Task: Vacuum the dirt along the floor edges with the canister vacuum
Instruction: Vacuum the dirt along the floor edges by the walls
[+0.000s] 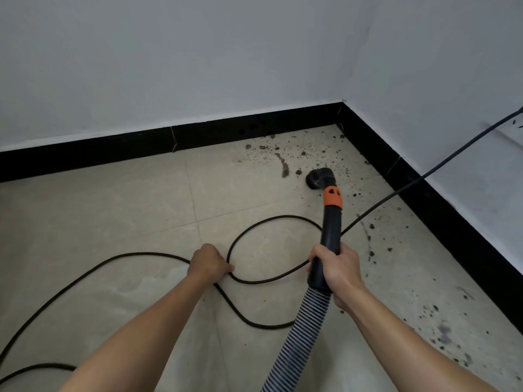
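Gripping the black wand (331, 227) near its lower end, the right grip (336, 274) has fingers and thumb wrapped fully round the tube, just above where the ribbed hose (297, 335) joins it. The wand slants down past an orange collar (333, 197) to a round black nozzle (318, 179), which sits on the pale tiled floor (113, 222) close to the room's corner. Dirt (284, 165) lies in crumbs and smears around the nozzle and along the black skirting (198, 137) at the foot of both walls. The left grip (210, 264) is curled closed on the black power cord (147, 253), which loops over the floor and rises off to the right.
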A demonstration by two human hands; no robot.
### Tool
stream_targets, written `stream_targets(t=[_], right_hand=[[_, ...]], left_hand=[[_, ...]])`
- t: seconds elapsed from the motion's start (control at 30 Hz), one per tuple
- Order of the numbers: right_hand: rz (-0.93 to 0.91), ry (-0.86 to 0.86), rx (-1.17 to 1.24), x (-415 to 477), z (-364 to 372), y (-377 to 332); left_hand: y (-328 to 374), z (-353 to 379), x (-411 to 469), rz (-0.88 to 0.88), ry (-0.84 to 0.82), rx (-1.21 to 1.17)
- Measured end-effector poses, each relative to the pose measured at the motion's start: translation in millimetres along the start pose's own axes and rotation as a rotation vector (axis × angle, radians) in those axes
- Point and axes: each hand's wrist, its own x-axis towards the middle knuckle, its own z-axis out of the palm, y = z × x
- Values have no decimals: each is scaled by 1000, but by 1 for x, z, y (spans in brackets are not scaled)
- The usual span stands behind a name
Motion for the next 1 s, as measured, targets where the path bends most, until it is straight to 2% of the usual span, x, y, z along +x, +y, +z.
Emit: stream_targets(t=[0.1,0.27,0.43,0.6,0.83,1.0], right_hand=[[-6,-23,56,13,3,-11],[0,-197,57,19,21,-20],[14,-144,86,16,15,-4],[-23,-218,-23,14,16,0],[-61,92,-55,21,2,11],[-85,76,-130,16,-10,5]], left_hand=[[4,1,7,23,27,0],[8,1,15,31,48,-13],[5,2,16,37,57,-18],[6,0,19,27,71,-34],[11,2,18,20,88,-24],[15,4,15,27,97,20]])
